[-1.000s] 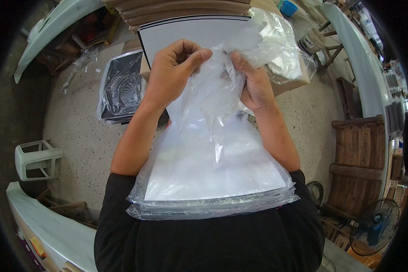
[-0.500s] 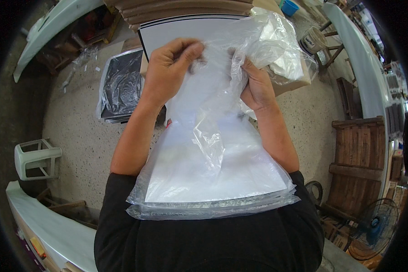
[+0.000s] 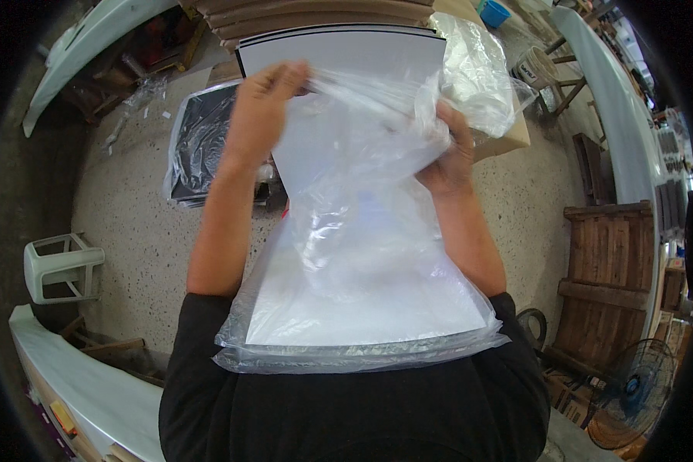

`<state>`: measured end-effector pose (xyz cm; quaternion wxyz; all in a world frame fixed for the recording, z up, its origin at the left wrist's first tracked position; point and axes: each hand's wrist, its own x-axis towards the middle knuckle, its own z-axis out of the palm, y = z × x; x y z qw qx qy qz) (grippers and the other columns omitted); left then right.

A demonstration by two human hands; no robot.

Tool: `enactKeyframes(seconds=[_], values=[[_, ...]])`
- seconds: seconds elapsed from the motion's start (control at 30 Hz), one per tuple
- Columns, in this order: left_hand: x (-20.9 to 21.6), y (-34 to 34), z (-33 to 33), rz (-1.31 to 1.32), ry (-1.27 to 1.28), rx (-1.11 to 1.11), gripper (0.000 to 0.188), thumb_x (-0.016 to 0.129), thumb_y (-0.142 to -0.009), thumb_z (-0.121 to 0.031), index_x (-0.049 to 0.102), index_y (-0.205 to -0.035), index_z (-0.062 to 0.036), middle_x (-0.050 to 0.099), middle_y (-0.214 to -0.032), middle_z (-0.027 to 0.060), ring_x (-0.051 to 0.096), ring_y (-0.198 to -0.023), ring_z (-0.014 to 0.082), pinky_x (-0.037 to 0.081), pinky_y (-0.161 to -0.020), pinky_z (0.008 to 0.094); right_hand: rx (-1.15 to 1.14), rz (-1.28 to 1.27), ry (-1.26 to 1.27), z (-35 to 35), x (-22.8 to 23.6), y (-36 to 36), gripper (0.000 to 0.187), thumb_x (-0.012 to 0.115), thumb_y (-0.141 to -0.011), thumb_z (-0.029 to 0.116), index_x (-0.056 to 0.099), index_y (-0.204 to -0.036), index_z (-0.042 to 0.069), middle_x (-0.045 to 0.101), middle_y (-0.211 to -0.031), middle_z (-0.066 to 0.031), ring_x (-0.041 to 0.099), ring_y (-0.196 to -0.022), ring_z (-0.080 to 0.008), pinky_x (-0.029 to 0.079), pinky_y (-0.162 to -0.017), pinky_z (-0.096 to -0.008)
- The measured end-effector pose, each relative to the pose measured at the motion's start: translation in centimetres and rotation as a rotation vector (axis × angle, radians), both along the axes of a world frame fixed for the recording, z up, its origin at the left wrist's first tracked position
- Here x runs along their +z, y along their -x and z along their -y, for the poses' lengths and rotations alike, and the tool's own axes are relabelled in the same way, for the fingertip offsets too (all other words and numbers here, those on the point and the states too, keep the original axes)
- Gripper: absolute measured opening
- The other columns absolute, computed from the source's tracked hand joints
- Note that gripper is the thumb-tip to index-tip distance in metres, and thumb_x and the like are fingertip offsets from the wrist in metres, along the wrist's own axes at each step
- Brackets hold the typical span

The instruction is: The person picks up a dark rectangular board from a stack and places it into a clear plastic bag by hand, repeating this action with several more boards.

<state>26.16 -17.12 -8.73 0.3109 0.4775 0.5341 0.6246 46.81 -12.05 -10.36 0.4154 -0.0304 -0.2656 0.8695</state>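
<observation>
Both hands, the left hand (image 3: 258, 115) and right hand (image 3: 446, 158), pinch the clear plastic bag (image 3: 362, 254) tight, so pull its mouth wide and gently over the white sheets (image 3: 346, 308) without tearing it.

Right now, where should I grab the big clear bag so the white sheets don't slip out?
Probably at its open top edge, one corner in each hand, coming from above, as the left hand and right hand do. The bag is limp plastic, with its closed bottom against the lap, and the flat white sheets sit low inside, so pinching the top keeps the mouth up.
</observation>
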Motion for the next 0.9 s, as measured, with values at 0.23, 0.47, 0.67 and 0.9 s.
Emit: enactKeyframes(seconds=[0.23, 0.47, 0.67, 0.9], values=[[-2.5, 1.2, 2.4, 0.718, 0.288, -0.674, 0.030, 0.044, -0.087, -0.030, 0.053, -0.096, -0.0030, 0.059, -0.095, 0.0094, 0.057, -0.086, 0.0194, 0.046, -0.077, 0.0292, -0.189, 0.290, -0.016, -3.1, -2.8, -4.4, 0.028, 0.048, -0.080, 0.017, 0.047, -0.102, 0.000, 0.052, -0.069, -0.0018, 0.053, -0.052, -0.0102, 0.045, -0.047, -0.0204], [-2.9, 5.6, 3.1, 0.342, -0.066, -0.818, 0.036, 0.040, -0.088, -0.037, 0.052, -0.097, -0.0039, 0.056, -0.083, 0.0063, 0.054, -0.078, 0.0150, 0.044, -0.069, 0.0252, 0.262, 0.771, -0.387, -2.4, -1.1, -5.6, 0.019, 0.055, -0.078, 0.015, 0.054, -0.093, 0.004, 0.048, -0.059, 0.0032, 0.043, -0.050, -0.0061, 0.032, -0.045, -0.0164], [-4.4, -0.1, 3.7, 0.328, 0.363, -0.316, 0.037, 0.041, -0.088, -0.038, 0.052, -0.095, -0.0034, 0.050, -0.069, 0.0008, 0.048, -0.058, 0.0104, 0.042, -0.058, 0.0210, -0.127, 0.489, -0.187, -1.3, -2.0, -4.6, 0.017, 0.052, -0.084, 0.014, 0.050, -0.099, 0.006, 0.054, -0.084, 0.0011, 0.053, -0.073, -0.0063, 0.046, -0.062, -0.0208], [-1.7, 2.5, 2.7, 0.269, 0.105, -0.308, 0.038, 0.046, -0.085, -0.041, 0.056, -0.097, -0.0059, 0.057, -0.085, 0.0065, 0.056, -0.075, 0.0159, 0.046, -0.065, 0.0254, 0.100, 0.569, -0.370, -0.9, -1.7, -4.8, 0.017, 0.053, -0.082, 0.012, 0.050, -0.097, 0.004, 0.052, -0.078, 0.0022, 0.051, -0.069, -0.0065, 0.042, -0.056, -0.0198]])
